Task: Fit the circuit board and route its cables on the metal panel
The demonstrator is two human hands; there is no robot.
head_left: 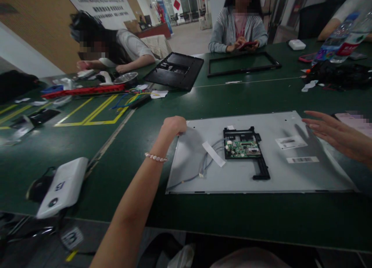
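A display panel (192, 155) lies with its grey metal back up on the table in front of me. My left hand (175, 125), with a beaded bracelet on the wrist, is curled closed at the panel's far left corner; its fingertips are hidden. My right hand (338, 136) is by the far right edge, its fingers stretched out and holding nothing. Near the panel's middle sits a green circuit board (242, 148) in a black plastic bracket (264, 169). Grey cables (205, 165) run from it to the left, under a white strip of tape (214, 154).
A black monitor frame (244, 70) and black back cover (177, 71) lie across the table (145, 144). Left of me is a white device (64, 187); farther off are a red strip (84, 91) and loose wires. Bottles (334, 39) stand far right. Two people sit opposite.
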